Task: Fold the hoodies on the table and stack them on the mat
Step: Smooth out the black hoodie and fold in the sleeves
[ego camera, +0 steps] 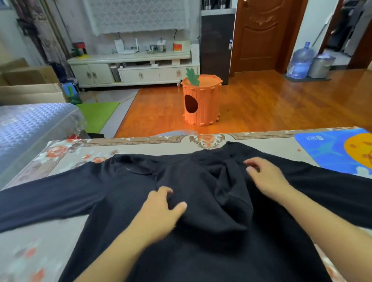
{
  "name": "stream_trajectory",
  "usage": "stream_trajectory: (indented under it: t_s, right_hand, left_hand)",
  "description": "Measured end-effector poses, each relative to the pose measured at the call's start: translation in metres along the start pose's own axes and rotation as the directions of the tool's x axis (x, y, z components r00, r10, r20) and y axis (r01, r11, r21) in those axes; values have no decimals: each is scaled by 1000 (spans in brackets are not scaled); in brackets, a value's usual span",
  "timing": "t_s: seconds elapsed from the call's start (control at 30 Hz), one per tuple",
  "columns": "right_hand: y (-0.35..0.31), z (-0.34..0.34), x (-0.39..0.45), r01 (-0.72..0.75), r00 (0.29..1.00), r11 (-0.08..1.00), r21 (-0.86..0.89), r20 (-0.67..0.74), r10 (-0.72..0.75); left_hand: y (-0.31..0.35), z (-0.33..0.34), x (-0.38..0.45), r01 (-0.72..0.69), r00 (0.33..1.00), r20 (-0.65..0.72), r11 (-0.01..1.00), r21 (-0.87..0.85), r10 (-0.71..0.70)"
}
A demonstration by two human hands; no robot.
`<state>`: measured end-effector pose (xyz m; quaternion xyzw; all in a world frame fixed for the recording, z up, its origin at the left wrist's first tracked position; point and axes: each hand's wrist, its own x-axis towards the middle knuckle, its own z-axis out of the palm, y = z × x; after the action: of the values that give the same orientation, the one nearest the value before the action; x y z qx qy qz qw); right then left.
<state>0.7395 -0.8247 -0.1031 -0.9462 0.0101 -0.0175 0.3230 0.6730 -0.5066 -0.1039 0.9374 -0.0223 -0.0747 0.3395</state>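
Your hoodie (196,237) lies spread across the worktop (137,143), sleeves out, the mat (323,153) beside its right sleeve. Your left hand (161,213) and right hand (266,177) rest on it with loose fingers, grasping nothing. It looks soft and limp, so take it at the shoulders or sleeve seams.

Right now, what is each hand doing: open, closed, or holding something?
Left hand: open, fingers resting on the black hoodie, gripping nothing.
Right hand: open, fingers spread on the hoodie, gripping nothing.
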Motion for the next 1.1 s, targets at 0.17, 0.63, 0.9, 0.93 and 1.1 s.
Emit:
stream_trajectory:
  t_s: [0.17, 0.63, 0.9, 0.93, 1.1]
  right_hand:
    - [-6, 16, -69, -99, 973, 958, 267, 228, 37]
    - [-192, -158, 3, 322, 879, 933, 162, -418, -231]
    - [-225, -189, 5, 444, 646, 843, -304, -543, -536]
    - [-226, -190, 9, 440, 634, 842, -312, -556, -538]
    - [-240, -189, 34, 413, 745, 906, -93, -537, -395]
  left_hand:
    - [-7, 31, -30, -245, 957, -26, 851, 464, 289]
    - [162, -205, 41, -272, 834, -420, 929, 250, 357]
    - [179, -242, 20, -162, 981, -134, 977, -140, 143]
    - [177, -241, 20, -145, 985, -116, 973, -178, 126]
    - [169, -237, 35, -119, 990, -110, 953, -277, 92]
